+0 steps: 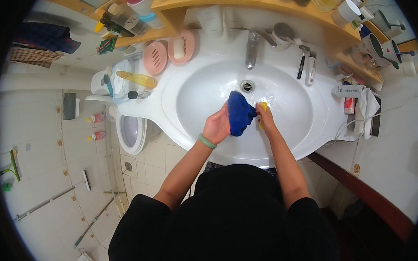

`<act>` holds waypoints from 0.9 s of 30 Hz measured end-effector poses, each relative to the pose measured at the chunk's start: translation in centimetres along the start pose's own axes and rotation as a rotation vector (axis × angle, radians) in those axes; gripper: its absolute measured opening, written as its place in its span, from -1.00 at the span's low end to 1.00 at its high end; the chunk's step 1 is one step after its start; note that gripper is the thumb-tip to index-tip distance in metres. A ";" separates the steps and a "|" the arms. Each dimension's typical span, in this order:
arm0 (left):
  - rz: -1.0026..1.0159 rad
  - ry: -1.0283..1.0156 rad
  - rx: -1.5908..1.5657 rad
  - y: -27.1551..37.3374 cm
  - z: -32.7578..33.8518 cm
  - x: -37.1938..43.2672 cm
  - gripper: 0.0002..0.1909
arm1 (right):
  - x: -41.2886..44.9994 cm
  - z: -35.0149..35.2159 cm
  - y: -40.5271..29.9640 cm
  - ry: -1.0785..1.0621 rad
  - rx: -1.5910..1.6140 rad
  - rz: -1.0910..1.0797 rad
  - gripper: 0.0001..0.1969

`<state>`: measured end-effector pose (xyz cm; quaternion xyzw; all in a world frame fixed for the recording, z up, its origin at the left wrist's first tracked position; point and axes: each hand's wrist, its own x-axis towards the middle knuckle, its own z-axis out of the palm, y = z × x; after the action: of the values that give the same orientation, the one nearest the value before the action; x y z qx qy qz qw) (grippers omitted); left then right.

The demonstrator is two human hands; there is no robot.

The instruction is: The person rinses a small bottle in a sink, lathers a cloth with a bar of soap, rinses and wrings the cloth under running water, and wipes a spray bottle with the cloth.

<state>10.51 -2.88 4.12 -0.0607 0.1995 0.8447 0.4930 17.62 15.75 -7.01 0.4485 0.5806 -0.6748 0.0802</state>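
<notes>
Over the white oval washbasin (197, 91), my left hand (218, 125) holds a blue cloth item (240, 114), which looks wet and hangs in folds across the fingers. My right hand (265, 120) grips a small yellow bar (262, 115), likely soap, just to the right of the cloth. The fingertips of that hand are close to the cloth's edge; whether they touch it I cannot tell. The metal faucet (251, 51) stands beyond both hands, and the round drain (247, 86) lies just past the cloth. Water drops show on the basin around the drain.
Two pink soap dishes (155, 58) sit at the back left, one with a white bar of soap (179, 48). A yellow bottle (137, 79) lies near the left edge. A razor (301, 66) and a white tube (310, 70) lie right of the faucet. A wooden shelf (258, 2) runs behind.
</notes>
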 end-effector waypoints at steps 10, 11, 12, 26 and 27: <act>0.239 0.551 0.672 3.6 -9.0 1.9 -0.44 | 0.0 3.2 2.1 -0.029 -0.336 -0.152 -0.46; 0.234 0.745 0.929 3.3 -10.6 2.0 -0.38 | -0.6 3.5 1.3 0.060 -0.561 -0.173 -0.45; 0.234 0.745 0.931 2.8 -12.2 2.3 -0.38 | -0.1 3.9 1.6 0.059 -0.559 -0.174 -0.45; -0.181 0.489 0.407 0.5 -10.3 3.7 -0.59 | -0.7 0.3 0.0 -0.102 0.038 -0.012 -0.59; -0.180 0.492 0.405 0.3 -10.5 3.7 -0.59 | -0.7 0.7 0.0 -0.011 -0.036 -0.071 -0.55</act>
<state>7.44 -4.20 -6.52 -0.1809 0.4702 0.7010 0.5047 17.64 14.84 -6.58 0.4224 0.6078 -0.6690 0.0673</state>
